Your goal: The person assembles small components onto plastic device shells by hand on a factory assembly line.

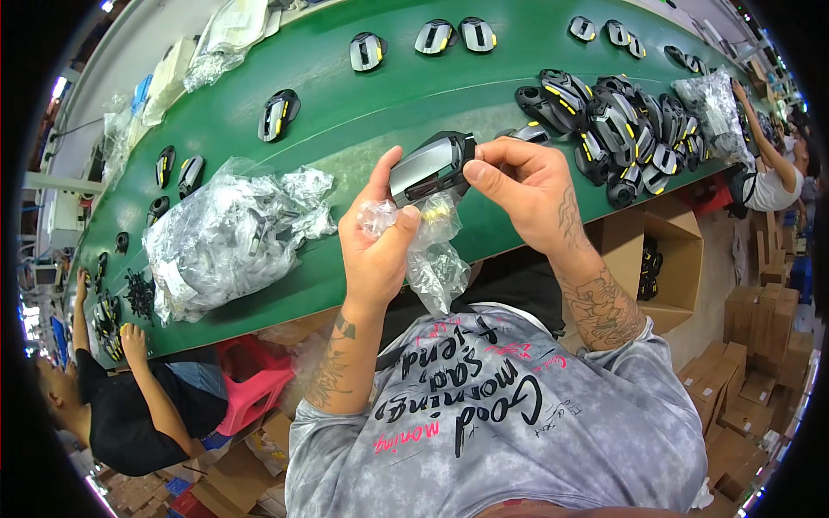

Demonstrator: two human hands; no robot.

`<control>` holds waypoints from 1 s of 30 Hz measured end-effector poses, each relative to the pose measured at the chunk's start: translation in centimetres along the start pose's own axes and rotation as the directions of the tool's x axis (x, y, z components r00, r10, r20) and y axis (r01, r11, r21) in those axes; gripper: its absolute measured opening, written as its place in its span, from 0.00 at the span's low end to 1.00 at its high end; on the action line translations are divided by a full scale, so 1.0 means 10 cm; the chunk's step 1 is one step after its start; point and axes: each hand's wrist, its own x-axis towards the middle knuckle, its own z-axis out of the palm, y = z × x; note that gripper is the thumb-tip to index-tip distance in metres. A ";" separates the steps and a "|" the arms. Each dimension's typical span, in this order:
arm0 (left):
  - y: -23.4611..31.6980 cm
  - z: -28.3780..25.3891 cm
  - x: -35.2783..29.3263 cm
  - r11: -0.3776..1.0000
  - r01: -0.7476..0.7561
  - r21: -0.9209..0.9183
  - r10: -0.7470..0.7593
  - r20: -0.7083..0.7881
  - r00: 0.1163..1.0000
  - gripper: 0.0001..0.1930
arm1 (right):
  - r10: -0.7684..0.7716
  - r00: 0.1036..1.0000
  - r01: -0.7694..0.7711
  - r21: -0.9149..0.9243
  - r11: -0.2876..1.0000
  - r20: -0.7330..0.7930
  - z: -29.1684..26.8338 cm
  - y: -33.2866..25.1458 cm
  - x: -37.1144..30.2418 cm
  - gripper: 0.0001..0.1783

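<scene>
Before my chest I hold a grey-and-black, mouse-shaped plastic shell [429, 169], tilted, between both hands. My left hand [376, 237] is closed round its left side, and the thumb presses a crumpled clear plastic bag [436, 269] that hangs below. Something small and yellow shows through that bag. With thumb and fingers my right hand [524, 184] pinches the black end of the shell; a small part there is too hidden to name. Behind my right hand another grey, black and yellow shell [530, 133] lies partly covered on the green table [345, 155].
A big clear bag [229, 242] full of small parts lies left of me. On the right stands a heap of similar shells [615, 129], beside another plastic bag [715, 112]. An open cardboard box [682, 268] is below the table edge. People work at both ends.
</scene>
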 end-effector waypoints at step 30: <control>0.04 0.18 0.02 0.958 -0.092 0.272 0.110 -0.051 0.993 0.32 | -0.178 0.984 0.171 -0.190 0.967 -0.023 -0.01 -0.06 -0.02 0.15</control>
